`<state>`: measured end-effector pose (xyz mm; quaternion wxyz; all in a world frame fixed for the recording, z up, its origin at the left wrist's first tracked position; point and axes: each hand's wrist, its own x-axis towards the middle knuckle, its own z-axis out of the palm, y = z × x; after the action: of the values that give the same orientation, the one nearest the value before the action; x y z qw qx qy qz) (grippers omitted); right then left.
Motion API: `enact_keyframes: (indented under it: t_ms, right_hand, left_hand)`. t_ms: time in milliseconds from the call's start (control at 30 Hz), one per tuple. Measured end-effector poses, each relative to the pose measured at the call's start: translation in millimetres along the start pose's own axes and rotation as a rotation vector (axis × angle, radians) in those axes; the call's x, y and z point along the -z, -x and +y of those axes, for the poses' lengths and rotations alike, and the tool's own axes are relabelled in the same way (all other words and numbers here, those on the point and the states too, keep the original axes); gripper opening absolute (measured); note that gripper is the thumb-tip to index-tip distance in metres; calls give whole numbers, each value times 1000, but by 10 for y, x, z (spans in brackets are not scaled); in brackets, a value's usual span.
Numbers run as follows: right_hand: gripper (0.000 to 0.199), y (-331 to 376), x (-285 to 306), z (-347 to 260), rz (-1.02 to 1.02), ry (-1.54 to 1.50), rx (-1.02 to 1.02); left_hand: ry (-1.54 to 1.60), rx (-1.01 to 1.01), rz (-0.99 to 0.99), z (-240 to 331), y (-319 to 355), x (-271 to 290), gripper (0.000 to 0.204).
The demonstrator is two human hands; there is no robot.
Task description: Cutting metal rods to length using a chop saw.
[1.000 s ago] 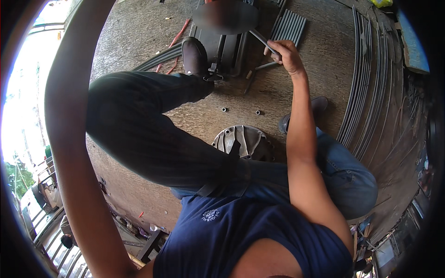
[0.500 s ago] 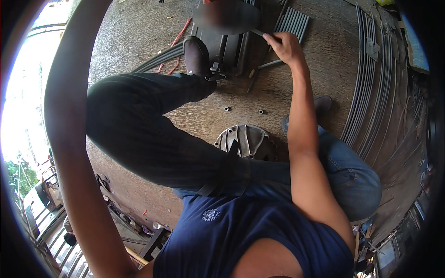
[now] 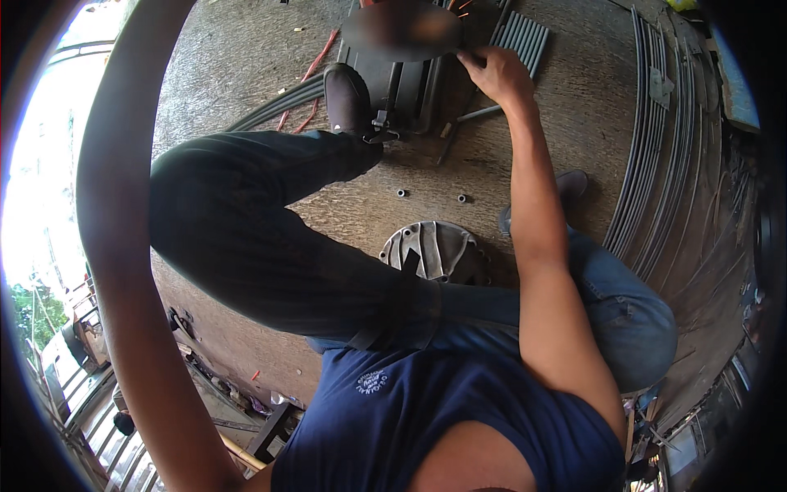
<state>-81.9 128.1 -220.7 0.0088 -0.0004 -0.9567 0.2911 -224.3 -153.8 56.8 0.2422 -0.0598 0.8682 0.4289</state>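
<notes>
Far centre: I am holding the right hand (image 3: 502, 78) beside the dark machine (image 3: 415, 100), grip untellable, left hand out of view; the left boot (image 3: 348, 98) is perhaps bracing it.

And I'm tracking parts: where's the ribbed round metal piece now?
In the head view, the ribbed round metal piece lies just right of centre, below two small metal rings, partly hidden by the person's leg.

We note: navy shirt (image 3: 475, 389) with white circular print (image 3: 372, 380) | faded-blue jeans (image 3: 627, 320) | streaky brown floor (image 3: 574, 98) | grey short rods (image 3: 522, 39) | red cord (image 3: 330, 41) | dark-brown shoe (image 3: 347, 97) | silvery ribbed cover (image 3: 426, 246) | orange sparks (image 3: 464, 14) | our blue panel (image 3: 732, 82)
</notes>
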Motion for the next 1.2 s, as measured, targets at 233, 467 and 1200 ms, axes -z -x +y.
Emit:
enact_keyframes:
  t_ms: [233,467,1200]
  right_hand:
    - [36,-22,53,-24,27,-20,50]
    - [29,-16,94,-63,10,57,15]
    - [32,-97,205,-13,-15,8,195]
  left_hand:
    - [-30,127,36,54,50,-45,26]
    - [-18,105,17,63,74,-71,25]
    - [27,-90,64,-14,49,-97,28]
